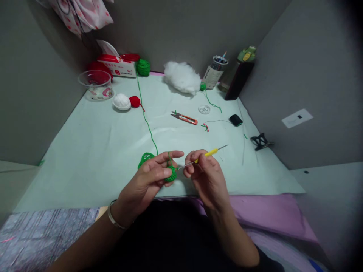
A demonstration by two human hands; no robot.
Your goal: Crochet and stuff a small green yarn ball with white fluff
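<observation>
Pinched between the thumb and fingers of my left hand [151,172] is a small green crochet piece [171,175]. Green yarn passes over the raised left index finger. My right hand [208,172] grips a crochet hook [211,152] by its yellow handle, and the metal tip points left to the edge of the green piece. Whether the tip sits inside a stitch is too small to tell. Loose loops of green yarn [145,158] lie beside my left hand. From there a strand runs back across the table to a green yarn ball [143,67].
Orange thread snips [184,118] lie mid-table, near a small clear disc [204,109]. Behind are white stuffing [182,77], a pen holder [214,71] and a bottle [238,71]. White yarn [121,102], red yarn [135,101], a plastic tub [99,88] and a tissue box [121,68] stand left. A black claw clip [259,141] lies right.
</observation>
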